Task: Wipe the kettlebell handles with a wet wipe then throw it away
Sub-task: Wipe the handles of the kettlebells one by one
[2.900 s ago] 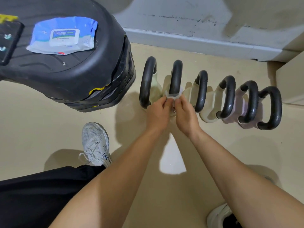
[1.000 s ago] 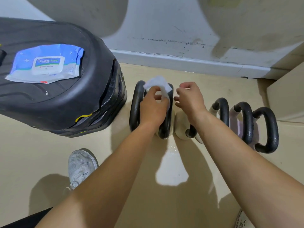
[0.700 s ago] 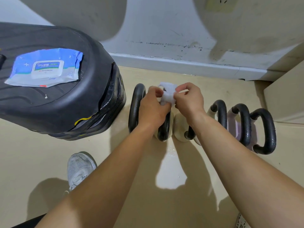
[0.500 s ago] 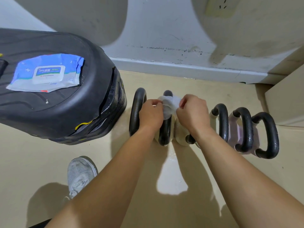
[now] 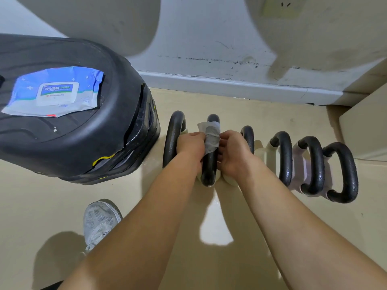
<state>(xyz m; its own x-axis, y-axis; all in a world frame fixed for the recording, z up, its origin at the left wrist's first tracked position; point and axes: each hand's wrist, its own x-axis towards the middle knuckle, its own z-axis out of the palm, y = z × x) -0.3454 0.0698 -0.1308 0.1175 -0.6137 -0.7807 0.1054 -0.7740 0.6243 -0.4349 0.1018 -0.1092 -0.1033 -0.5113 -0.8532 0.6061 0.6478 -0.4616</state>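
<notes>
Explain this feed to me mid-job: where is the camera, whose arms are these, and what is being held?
There is no machine here. The single view comes from a camera worn on a person's head, looking forward and down. The two grips are bare hands. The left hand and right hand pinch a wet wipe draped over the second handle from the left in a row of six black kettlebell handles standing on the beige floor. To the left, a blue pack of wipes lies on a black moulded stack. A grey shoe shows below.
</notes>
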